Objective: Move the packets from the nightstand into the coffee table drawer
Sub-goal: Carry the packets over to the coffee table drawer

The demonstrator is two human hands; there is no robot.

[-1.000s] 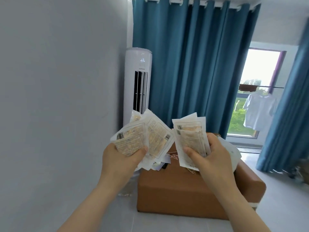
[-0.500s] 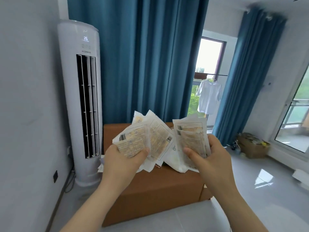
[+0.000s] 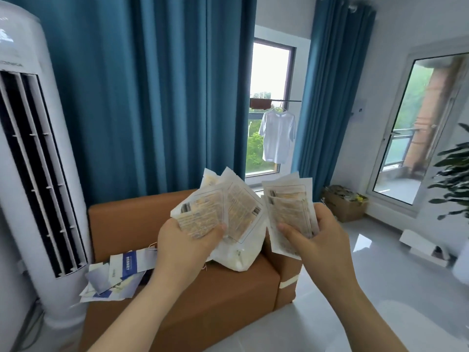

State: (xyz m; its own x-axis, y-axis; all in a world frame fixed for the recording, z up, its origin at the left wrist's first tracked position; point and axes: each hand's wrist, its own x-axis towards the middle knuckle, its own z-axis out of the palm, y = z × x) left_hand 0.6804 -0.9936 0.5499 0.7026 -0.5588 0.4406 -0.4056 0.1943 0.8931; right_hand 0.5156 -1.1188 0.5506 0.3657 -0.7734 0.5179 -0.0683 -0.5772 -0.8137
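The person carries the packets in both hands: the left hand (image 3: 186, 246) pinches a fan (image 3: 220, 212) of them, the right hand (image 3: 321, 240) clamps a stack (image 3: 289, 212), probably to take all in one trip. No coffee table drawer is visible.

Over 1 second the view swings right: the white air conditioner (image 3: 30, 161) now fills the left edge, while a glass door (image 3: 416, 128) and a plant (image 3: 454, 168) come into sight at right. Loose papers (image 3: 119, 273) on the brown box (image 3: 203, 288) emerge from behind the packets (image 3: 238, 212).
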